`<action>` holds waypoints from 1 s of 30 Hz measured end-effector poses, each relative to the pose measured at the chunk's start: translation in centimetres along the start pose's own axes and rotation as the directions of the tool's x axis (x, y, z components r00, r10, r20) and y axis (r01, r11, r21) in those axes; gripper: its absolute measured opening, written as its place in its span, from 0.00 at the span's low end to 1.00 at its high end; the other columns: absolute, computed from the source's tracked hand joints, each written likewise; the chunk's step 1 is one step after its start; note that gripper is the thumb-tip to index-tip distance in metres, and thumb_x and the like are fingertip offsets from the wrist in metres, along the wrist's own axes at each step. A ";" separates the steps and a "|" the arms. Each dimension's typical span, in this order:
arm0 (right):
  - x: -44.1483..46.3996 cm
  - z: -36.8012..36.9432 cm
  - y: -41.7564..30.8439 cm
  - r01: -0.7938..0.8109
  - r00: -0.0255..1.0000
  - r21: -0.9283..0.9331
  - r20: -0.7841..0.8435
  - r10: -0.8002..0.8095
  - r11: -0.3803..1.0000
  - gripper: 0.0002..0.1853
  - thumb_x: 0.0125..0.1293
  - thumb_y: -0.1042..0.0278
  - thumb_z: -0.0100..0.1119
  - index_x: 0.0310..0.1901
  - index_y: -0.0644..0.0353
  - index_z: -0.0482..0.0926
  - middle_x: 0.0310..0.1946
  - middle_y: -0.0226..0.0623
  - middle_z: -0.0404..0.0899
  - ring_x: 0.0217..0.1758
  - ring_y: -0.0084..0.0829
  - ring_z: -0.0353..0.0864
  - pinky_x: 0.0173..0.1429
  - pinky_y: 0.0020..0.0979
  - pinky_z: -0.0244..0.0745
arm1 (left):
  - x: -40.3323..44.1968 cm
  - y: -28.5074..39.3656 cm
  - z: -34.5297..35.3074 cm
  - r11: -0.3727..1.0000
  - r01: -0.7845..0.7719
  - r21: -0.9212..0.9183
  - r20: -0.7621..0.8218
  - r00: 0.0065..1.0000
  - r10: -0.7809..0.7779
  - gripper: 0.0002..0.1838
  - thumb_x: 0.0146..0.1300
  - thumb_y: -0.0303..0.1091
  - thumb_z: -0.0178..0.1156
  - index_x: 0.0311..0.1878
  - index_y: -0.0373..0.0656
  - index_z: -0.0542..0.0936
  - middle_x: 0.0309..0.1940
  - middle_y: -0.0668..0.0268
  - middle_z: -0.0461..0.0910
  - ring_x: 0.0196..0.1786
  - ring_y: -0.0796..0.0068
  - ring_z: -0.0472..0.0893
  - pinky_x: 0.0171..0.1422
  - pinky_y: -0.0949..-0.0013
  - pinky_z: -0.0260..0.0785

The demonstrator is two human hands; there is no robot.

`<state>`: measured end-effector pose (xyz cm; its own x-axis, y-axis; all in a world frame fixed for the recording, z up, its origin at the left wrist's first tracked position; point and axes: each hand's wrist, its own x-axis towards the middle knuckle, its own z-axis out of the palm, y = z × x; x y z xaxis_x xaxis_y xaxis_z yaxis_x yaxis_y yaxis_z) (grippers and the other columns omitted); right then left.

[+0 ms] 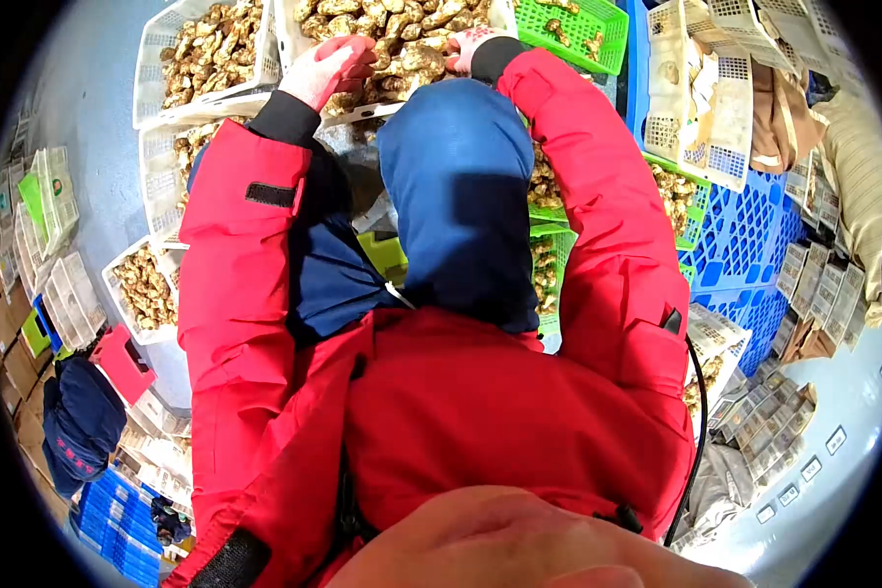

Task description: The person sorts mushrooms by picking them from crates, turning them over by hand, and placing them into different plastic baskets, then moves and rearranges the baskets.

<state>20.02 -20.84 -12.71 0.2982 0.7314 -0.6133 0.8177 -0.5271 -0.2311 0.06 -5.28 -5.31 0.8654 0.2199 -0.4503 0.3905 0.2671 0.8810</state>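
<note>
Brown mushroom-like pieces (387,27) fill a white basket (282,29) at the top centre. My left hand (333,71), in a pale pink glove, is at the basket's front left, over the pieces; its fingers point right, and whether they hold a piece is unclear. On the right side of the same basket is my right hand (468,47), in a patterned pink and white glove, beside a large piece (419,61). Its fingertips are partly hidden among the pieces. Both arms wear red sleeves with dark cuffs.
White baskets of similar pieces (211,54) stand at the left. A green basket (612,39) with a few pieces is at the upper right, near blue pallets (739,230). My blue-clad knees (457,186) are below the central basket. Stacked crates (54,201) line the far left.
</note>
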 end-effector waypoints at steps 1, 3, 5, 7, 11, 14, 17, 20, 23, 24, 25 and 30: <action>-0.5 0.7 0.5 0.033 0.988 -0.001 -0.154 -0.032 0.999 0.25 0.50 0.45 0.52 0.46 0.52 0.74 0.45 0.40 0.74 0.50 0.36 0.71 0.53 0.35 0.65 | 0.5 -0.2 -0.1 0.999 0.028 0.016 0.000 1.000 -0.028 0.24 0.58 0.49 0.51 0.52 0.42 0.69 0.42 0.65 0.75 0.42 0.75 0.75 0.45 0.74 0.67; -0.8 2.2 3.0 0.120 0.952 0.290 -0.303 -0.028 0.950 0.24 0.51 0.47 0.53 0.44 0.56 0.75 0.32 0.35 0.78 0.34 0.32 0.77 0.40 0.29 0.71 | 0.3 -0.4 0.0 0.999 0.011 0.033 0.004 1.000 -0.011 0.23 0.59 0.48 0.50 0.52 0.42 0.69 0.42 0.66 0.74 0.42 0.76 0.74 0.45 0.73 0.66; -4.7 -0.2 2.2 0.151 0.984 0.912 -0.178 0.034 0.382 0.20 0.56 0.62 0.54 0.50 0.60 0.70 0.33 0.33 0.77 0.29 0.19 0.76 0.32 0.20 0.71 | 0.4 -0.7 0.0 1.000 0.012 0.029 0.010 1.000 -0.012 0.25 0.58 0.49 0.51 0.54 0.42 0.68 0.44 0.65 0.73 0.42 0.77 0.73 0.45 0.74 0.66; -6.9 -0.9 2.3 0.267 0.962 0.945 -0.273 0.003 0.188 0.20 0.61 0.62 0.50 0.53 0.62 0.67 0.36 0.36 0.77 0.32 0.19 0.76 0.35 0.19 0.71 | 0.4 -0.3 0.4 1.000 -0.024 0.007 0.052 0.998 0.023 0.27 0.56 0.49 0.54 0.55 0.42 0.66 0.44 0.65 0.73 0.44 0.78 0.73 0.45 0.76 0.66; -9.9 -3.7 -1.1 0.314 0.945 0.949 -0.312 -0.096 0.009 0.20 0.64 0.62 0.46 0.55 0.63 0.65 0.37 0.39 0.76 0.34 0.21 0.76 0.38 0.20 0.71 | 0.2 0.7 1.8 0.978 -0.191 -0.080 0.173 0.964 0.203 0.32 0.56 0.48 0.55 0.61 0.46 0.58 0.54 0.63 0.67 0.49 0.78 0.71 0.49 0.76 0.63; -9.8 -4.3 -3.3 0.317 0.934 0.948 -0.307 -0.183 0.028 0.21 0.64 0.59 0.46 0.54 0.63 0.66 0.37 0.39 0.76 0.33 0.22 0.76 0.37 0.21 0.71 | -0.3 1.6 3.0 0.960 -0.271 -0.076 0.156 0.947 0.279 0.30 0.58 0.45 0.53 0.61 0.46 0.59 0.46 0.65 0.70 0.44 0.79 0.72 0.49 0.75 0.64; -9.5 -4.8 -4.7 0.356 0.923 0.929 -0.334 -0.193 0.099 0.21 0.61 0.60 0.51 0.53 0.63 0.67 0.35 0.36 0.76 0.34 0.22 0.77 0.33 0.18 0.71 | -0.8 2.5 3.3 0.987 -0.163 0.003 0.023 0.986 0.163 0.24 0.59 0.46 0.52 0.55 0.42 0.66 0.34 0.69 0.74 0.36 0.82 0.74 0.42 0.79 0.66; -9.1 -5.1 -5.4 0.436 0.900 0.848 -0.421 -0.116 0.301 0.25 0.57 0.61 0.53 0.56 0.56 0.64 0.37 0.35 0.75 0.40 0.25 0.75 0.41 0.23 0.70 | 0.2 0.8 2.4 0.978 -0.088 -0.191 -0.086 0.994 0.073 0.22 0.59 0.48 0.52 0.49 0.41 0.70 0.33 0.68 0.74 0.34 0.83 0.74 0.38 0.80 0.67; -9.1 -5.2 -6.4 0.538 0.499 -0.015 -0.800 -0.333 0.843 0.27 0.52 0.63 0.54 0.56 0.54 0.64 0.42 0.40 0.73 0.46 0.36 0.71 0.51 0.33 0.65 | -0.4 1.6 2.6 0.991 -0.081 -0.108 -0.111 0.991 0.069 0.22 0.58 0.51 0.52 0.44 0.41 0.71 0.32 0.66 0.75 0.30 0.84 0.73 0.32 0.80 0.66; -9.1 -5.4 -7.3 0.558 0.519 -0.004 -0.778 -0.353 0.830 0.27 0.51 0.63 0.54 0.55 0.53 0.64 0.44 0.42 0.72 0.49 0.38 0.69 0.53 0.36 0.63 | -0.5 1.7 2.8 0.994 -0.086 -0.072 -0.102 0.992 0.078 0.22 0.58 0.52 0.52 0.43 0.40 0.71 0.32 0.66 0.75 0.29 0.84 0.72 0.31 0.80 0.66; -8.9 -5.3 -7.3 0.511 0.553 -0.034 -0.752 -0.359 0.859 0.26 0.51 0.65 0.53 0.55 0.53 0.64 0.43 0.42 0.73 0.47 0.38 0.70 0.52 0.35 0.64 | -0.8 2.2 3.2 0.997 -0.071 -0.034 -0.107 0.992 0.067 0.23 0.58 0.53 0.51 0.43 0.40 0.71 0.31 0.66 0.76 0.28 0.84 0.72 0.31 0.80 0.66; -8.0 -5.2 -5.4 0.557 0.782 0.508 -0.586 -0.210 0.658 0.26 0.55 0.71 0.49 0.58 0.57 0.61 0.37 0.44 0.77 0.35 0.30 0.76 0.40 0.25 0.70 | -0.8 1.9 2.1 0.969 -0.186 -0.162 -0.027 0.983 0.184 0.21 0.62 0.49 0.46 0.47 0.41 0.71 0.36 0.67 0.76 0.35 0.80 0.75 0.40 0.76 0.67</action>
<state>15.78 -21.53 -2.60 0.3504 0.9365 0.0114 0.4537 -0.1591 -0.8768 0.76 -6.98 -2.99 0.9138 0.2904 -0.2840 0.1665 0.3699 0.9140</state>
